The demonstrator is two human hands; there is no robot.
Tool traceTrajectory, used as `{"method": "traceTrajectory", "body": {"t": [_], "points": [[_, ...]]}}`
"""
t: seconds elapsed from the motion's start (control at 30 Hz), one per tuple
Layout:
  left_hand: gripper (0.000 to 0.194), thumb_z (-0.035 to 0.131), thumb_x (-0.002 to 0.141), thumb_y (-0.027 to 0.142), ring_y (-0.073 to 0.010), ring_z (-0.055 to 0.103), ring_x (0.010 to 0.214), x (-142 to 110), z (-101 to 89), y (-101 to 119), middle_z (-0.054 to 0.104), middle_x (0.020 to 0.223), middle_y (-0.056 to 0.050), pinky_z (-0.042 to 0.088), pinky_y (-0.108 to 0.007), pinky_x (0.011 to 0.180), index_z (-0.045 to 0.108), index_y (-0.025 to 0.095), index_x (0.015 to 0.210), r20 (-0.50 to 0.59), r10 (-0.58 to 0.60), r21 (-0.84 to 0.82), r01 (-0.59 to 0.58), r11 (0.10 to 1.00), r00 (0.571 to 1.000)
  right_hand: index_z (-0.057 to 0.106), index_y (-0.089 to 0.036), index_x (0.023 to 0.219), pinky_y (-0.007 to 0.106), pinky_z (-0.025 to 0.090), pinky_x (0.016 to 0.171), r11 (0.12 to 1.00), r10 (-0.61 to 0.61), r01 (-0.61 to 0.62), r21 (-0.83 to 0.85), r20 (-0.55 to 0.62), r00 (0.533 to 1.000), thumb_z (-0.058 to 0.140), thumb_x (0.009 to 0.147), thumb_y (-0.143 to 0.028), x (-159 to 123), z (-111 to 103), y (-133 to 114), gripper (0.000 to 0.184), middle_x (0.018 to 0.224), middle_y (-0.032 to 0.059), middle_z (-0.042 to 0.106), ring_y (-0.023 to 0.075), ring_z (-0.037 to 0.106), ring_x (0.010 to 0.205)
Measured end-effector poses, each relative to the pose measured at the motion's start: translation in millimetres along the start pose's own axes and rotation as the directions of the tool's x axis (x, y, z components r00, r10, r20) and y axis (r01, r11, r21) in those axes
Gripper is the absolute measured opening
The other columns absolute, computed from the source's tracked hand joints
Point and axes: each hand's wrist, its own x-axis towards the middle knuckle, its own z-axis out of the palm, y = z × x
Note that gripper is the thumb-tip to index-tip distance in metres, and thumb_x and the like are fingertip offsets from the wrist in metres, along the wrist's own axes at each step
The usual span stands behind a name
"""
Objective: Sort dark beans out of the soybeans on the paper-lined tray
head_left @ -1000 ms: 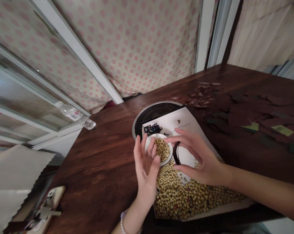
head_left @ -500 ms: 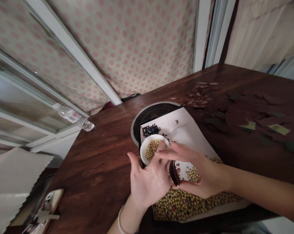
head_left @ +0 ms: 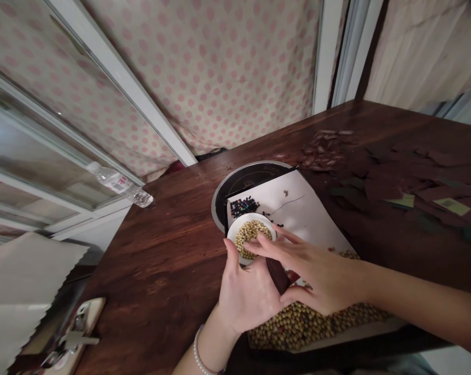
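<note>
My right hand (head_left: 323, 278) reaches in from the right, holding a dark brown curved band (head_left: 277, 276) between thumb and fingers. My left hand (head_left: 249, 291), a pearl-like bracelet (head_left: 200, 357) at its wrist, lies palm up against the band. Its thumb stands apart, while its other fingers are mostly hidden by the band and my right hand. Just beyond is a white bowl (head_left: 232, 228) of small round tan beads (head_left: 247, 229); my right fingertips hover over it. More tan beads (head_left: 317, 328) cover the near part of a white-lined tray (head_left: 313, 213).
Small black beads (head_left: 243, 207) lie at the tray's far left corner, above a round dark plate (head_left: 243, 177). Scattered brown and green scraps (head_left: 391, 182) cover the table's right side. A plastic bottle (head_left: 120, 183) lies left, beyond a wooden piece with metal parts (head_left: 75, 336).
My left hand has turned palm up and moved right, against the brown band. My right hand keeps the band, its fingers now stretched over the left hand and the bowl's edge.
</note>
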Motion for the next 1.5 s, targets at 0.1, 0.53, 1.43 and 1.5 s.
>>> {"method": "traceTrajectory", "body": {"t": [0.1,0.53,1.43,1.5], "points": [[0.097,-0.022,0.066,0.069,-0.0292,0.05,0.118,1,-1.2,0,0.057,0.123,-0.01,0.044,-0.047,0.083,0.036,0.032,0.135,0.046,-0.004,-0.043,0.006,0.999,0.999,-0.019,-0.02,0.14,0.045,0.006,0.113,1.0,-0.003,0.003,0.012,-0.003,1.0,0.059,0.078,-0.016,0,1,1,0.1,0.149,0.0096,0.02,0.0206,0.013,0.137],[0.085,0.009,0.08,0.07,-0.0298,0.024,0.134,3,-2.9,5,0.029,0.145,-0.012,0.027,-0.045,0.105,0.024,0.012,0.14,-0.138,0.144,-0.779,-0.197,0.595,0.98,0.054,-0.021,0.102,0.034,0.05,0.075,0.825,0.56,-0.308,0.474,-0.612,0.558,0.047,0.085,-0.029,3,-16,29,0.02,0.104,0.0072,0.061,0.0195,0.061,0.089],[0.065,0.024,0.083,0.065,-0.0252,0.021,0.136,4,2.9,1,0.032,0.145,-0.001,0.025,-0.047,0.104,0.022,0.033,0.14,-0.214,0.123,-0.828,-0.247,0.504,0.969,0.072,-0.018,0.073,0.021,0.025,0.046,0.887,0.425,-0.446,0.12,0.169,0.889,0.059,0.069,-0.019,-2,6,35,0.014,0.051,-0.0048,0.049,0.0062,0.037,0.046],[0.065,0.023,0.083,0.066,-0.0256,0.02,0.136,4,3.0,1,0.032,0.145,-0.001,0.024,-0.048,0.105,0.022,0.033,0.14,-0.205,0.123,-0.827,-0.239,0.509,0.971,0.071,-0.018,0.074,0.021,0.026,0.046,0.892,0.417,-0.438,0.107,0.176,0.892,0.059,0.068,-0.018,-2,6,34,0.014,0.05,-0.005,0.05,0.0059,0.038,0.045]]}}
